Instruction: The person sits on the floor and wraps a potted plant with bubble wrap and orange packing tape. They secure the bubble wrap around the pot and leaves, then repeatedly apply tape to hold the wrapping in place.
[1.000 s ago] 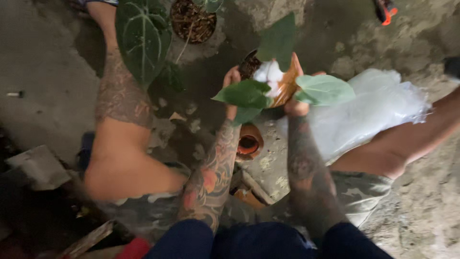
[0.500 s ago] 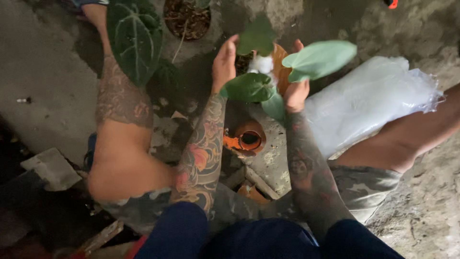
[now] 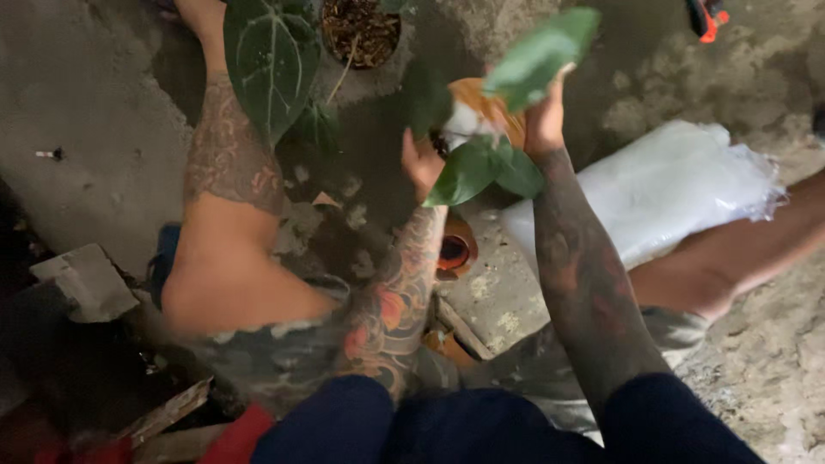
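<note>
Near the top middle of the frame, two hands hold up a small plant with green leaves (image 3: 481,167). The left hand (image 3: 421,163) cups the plant from the left side, fingers curled around it. The right hand (image 3: 543,125) grips it from the right, with one big leaf sticking up above the fingers. Both hands are closed around an orange-brown pot (image 3: 485,103) with a bit of white stuff at the plant's base. It is blurry, so I cannot tell just how the fingers sit.

Below the hands, on the concrete floor (image 3: 94,103), lies a small orange pot (image 3: 454,251) on its side, empty. To the right is a white plastic bag (image 3: 662,193). At the top of the frame stands another pot with dark soil (image 3: 361,30), and beside it a big dark leaf with pale veins (image 3: 271,60).

It looks like the plant is being lifted and checked, up in the air between pots. I think the next move needs a soft, steady hold, so the leaves and roots do not snap, and a slow lowering toward a pot or the floor.
</note>
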Tool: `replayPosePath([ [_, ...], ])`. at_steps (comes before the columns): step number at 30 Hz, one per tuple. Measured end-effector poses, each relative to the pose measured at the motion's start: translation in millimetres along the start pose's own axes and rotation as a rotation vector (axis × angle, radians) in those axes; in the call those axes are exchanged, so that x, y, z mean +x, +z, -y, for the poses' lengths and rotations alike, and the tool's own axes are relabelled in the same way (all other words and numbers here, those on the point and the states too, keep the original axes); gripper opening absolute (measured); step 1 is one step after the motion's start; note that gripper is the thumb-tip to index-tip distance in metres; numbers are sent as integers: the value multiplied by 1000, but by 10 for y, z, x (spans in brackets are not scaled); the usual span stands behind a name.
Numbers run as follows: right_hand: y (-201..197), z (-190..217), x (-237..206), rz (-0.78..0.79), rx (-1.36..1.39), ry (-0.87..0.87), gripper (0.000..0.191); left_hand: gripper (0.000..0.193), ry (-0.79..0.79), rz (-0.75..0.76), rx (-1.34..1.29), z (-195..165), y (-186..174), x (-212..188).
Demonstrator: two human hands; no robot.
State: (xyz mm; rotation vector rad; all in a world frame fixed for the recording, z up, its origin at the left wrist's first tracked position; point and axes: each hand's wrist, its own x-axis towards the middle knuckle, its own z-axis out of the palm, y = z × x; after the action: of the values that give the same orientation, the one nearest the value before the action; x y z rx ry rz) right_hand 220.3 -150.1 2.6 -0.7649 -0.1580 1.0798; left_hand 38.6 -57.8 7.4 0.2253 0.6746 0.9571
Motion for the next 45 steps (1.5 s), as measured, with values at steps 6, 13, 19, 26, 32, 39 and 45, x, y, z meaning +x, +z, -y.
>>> replayPosePath([
  [6, -121, 316, -875, -291, -392, -99, 67, 22, 153, -63, 1398, 182, -188, -897],
  [13, 309, -15, -2897, -480, -1454, 65, 27, 24, 510, 274, 1084, -286, -62, -1014],
  [19, 1226, -1188, -3326, 433, -2191, 247, 67, 31, 171, 106, 1656, -768, -38, -1166],
  [26, 1414, -1756, -2893, 395, -2686, 47, 57, 54, -153, 626, 2211, -1746, 205, -1452],
  [32, 1676, -1165, -2863, 340, -2049, 246, 54, 66, -130, 619, 2004, -2295, 782, -2102],
  [39, 2180, 229, -3948, 195, -1001, 318, 60, 55, 19, 573, 1177, -2607, 880, -2643],
  [45, 2096, 512, -4978, 102, -544, 231, 82, 55, -483, 738, 1224, -2437, 673, -3234],
])
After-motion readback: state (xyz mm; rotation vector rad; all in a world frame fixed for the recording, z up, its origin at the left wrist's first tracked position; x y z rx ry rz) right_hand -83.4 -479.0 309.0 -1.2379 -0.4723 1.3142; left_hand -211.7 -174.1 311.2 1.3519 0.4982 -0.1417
